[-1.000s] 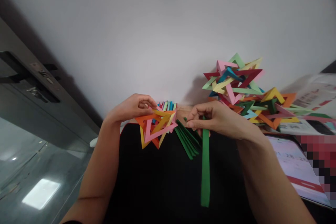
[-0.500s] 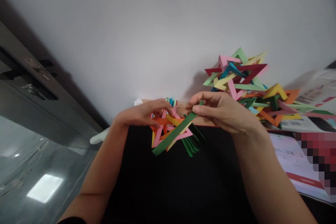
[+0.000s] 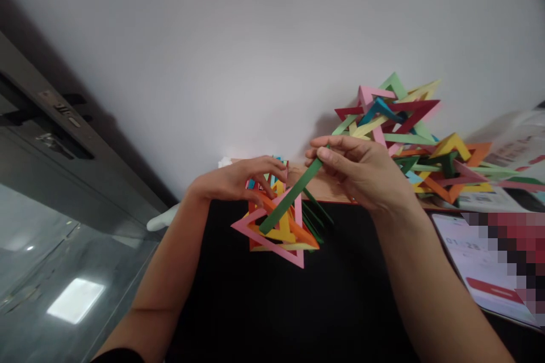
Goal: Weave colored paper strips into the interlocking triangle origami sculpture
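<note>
My left hand [image 3: 240, 181] is closed on a woven paper star [image 3: 293, 255] of interlocked pink, orange and yellow triangles. Its thumb and fingers pinch the upper left part of the star. Between the thumb and fingers of my right hand [image 3: 360, 167] is the upper end of a dark green paper strip [image 3: 293, 195]. The strip slants down to the left, its lower end in front of the star's middle; whether it passes through an opening I cannot tell. Behind the star, several more green strips [image 3: 317, 207] lie on the black surface.
Finished-looking paper stars in many colours [image 3: 387, 113] are piled against the wall at right, others [image 3: 451, 170] below them. A phone [image 3: 472, 255] lies at the right. A wooden board [image 3: 319, 184] runs along the wall. At left is a door with a lock [image 3: 55, 142].
The star has been turned in my left hand, so a pink triangle now points left and down. My right hand has risen slightly with the green strip, whose lower end has moved up and right.
</note>
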The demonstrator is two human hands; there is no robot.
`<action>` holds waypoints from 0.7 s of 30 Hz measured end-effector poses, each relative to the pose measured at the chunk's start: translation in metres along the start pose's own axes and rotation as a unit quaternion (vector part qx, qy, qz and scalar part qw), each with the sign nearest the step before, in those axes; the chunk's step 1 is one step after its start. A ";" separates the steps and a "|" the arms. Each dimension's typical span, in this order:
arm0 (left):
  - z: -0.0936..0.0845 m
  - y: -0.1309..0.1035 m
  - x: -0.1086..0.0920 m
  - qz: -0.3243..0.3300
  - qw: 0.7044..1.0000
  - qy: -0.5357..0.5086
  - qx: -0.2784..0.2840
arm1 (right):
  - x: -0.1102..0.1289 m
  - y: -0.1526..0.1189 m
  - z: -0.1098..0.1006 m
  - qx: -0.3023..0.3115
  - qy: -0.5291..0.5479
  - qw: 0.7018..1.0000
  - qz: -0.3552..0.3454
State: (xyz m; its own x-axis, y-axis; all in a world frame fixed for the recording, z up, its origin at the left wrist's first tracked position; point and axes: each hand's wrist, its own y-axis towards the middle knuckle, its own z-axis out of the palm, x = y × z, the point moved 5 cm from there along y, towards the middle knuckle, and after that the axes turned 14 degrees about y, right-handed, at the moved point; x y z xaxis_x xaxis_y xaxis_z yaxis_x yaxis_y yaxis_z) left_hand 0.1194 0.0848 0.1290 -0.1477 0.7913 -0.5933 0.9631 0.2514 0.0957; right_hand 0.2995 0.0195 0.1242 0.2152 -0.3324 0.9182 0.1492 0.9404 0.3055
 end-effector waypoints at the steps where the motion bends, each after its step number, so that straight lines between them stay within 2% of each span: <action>1: 0.000 0.002 0.003 -0.008 1.000 0.016 -0.017 | 0.001 0.000 0.001 -0.004 -0.004 1.000 -0.006; 5: -0.001 0.006 0.010 -0.017 0.996 0.058 -0.061 | 0.011 -0.004 0.002 -0.048 -0.060 0.995 -0.063; 8: 0.002 0.009 0.010 -0.025 0.997 0.054 -0.047 | 0.021 -0.009 0.004 -0.074 -0.118 0.979 -0.146; 10: 0.005 0.011 0.010 -0.051 0.996 0.055 -0.039 | 0.023 -0.010 0.005 -0.074 -0.150 0.970 -0.177; 13: 0.008 0.014 0.009 -0.083 0.995 0.043 -0.041 | 0.022 -0.008 0.009 -0.038 -0.166 0.967 -0.191; 17: 0.010 0.015 0.006 -0.087 0.995 0.027 -0.051 | 0.020 -0.006 0.015 0.026 -0.153 0.965 -0.211; 21: 0.010 0.012 0.004 -0.078 0.996 0.004 -0.045 | 0.011 -0.004 0.018 0.076 -0.129 0.973 -0.178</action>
State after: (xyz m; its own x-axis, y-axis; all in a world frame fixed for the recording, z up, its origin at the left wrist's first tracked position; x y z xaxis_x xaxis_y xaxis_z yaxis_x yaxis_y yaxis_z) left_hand 0.1329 0.0858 0.1194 -0.2951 0.7434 -0.6002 0.9049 0.4191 0.0742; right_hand 0.2836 0.0132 0.1371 -0.0765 -0.6282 0.7743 0.0212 0.7754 0.6311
